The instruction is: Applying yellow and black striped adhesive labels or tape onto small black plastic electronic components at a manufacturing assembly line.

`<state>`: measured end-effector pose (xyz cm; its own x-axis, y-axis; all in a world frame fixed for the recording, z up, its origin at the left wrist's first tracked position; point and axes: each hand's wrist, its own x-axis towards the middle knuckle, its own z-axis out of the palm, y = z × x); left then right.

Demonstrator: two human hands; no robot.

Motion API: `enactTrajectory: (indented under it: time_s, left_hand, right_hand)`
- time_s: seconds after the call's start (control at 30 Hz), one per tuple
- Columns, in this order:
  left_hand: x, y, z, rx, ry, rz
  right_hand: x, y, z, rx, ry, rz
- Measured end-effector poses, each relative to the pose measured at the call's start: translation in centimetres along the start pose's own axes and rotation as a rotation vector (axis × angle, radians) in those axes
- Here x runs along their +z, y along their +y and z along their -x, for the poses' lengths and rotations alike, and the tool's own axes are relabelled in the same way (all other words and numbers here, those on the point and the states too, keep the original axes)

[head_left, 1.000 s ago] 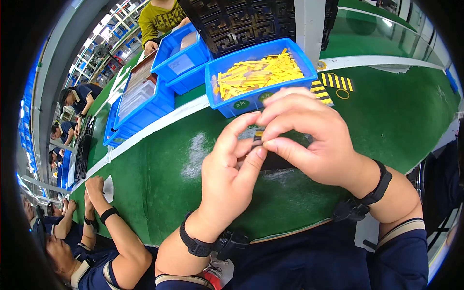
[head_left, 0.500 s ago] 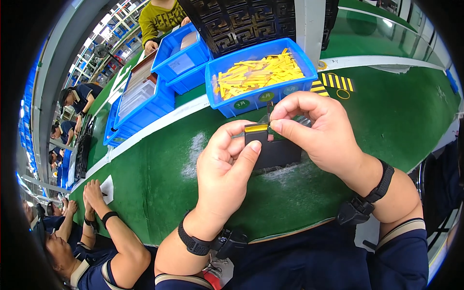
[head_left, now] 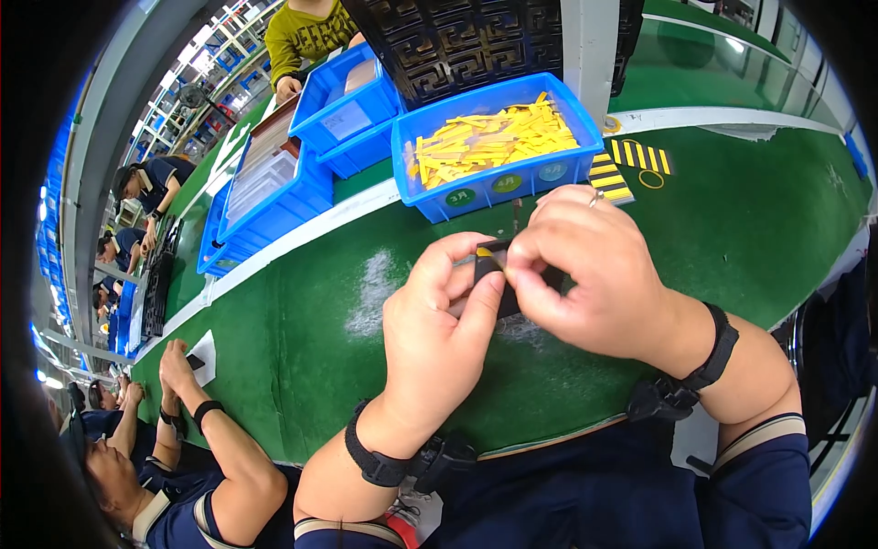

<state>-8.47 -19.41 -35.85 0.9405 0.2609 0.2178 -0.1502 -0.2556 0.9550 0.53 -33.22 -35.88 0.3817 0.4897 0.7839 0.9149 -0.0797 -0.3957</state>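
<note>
1. One black piece (head_left: 512,303) sits pinched in the left hand (head_left: 441,316) above the green counter (head_left: 302,339).
2. The right hand (head_left: 594,279) is bunched narrow against it; I cannot tell its grip.
3. A blue bin (head_left: 482,195) stands beyond.

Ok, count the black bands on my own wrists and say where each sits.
2. The left band circles your left wrist; the right band circles your right wrist. Their undersides are hidden.

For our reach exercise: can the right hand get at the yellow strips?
Probably yes: the yellow strips lie in an open bin beyond the right hand, though it's busy at the black piece.
</note>
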Motion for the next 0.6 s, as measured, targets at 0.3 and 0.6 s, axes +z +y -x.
enactTrajectory:
  time_s: [0.3,0.6]
  left_hand:
    - [-2.0,-0.7,-1.7,-0.08,-0.005,0.439]
    - [-3.3,0.1,-2.5,0.471,0.141,-0.491]
  right_hand:
    - [-0.1,0.7,0.1,0.286,-0.274,-0.344]
    - [0.1,0.0,0.6,0.026,-0.319,-0.178]
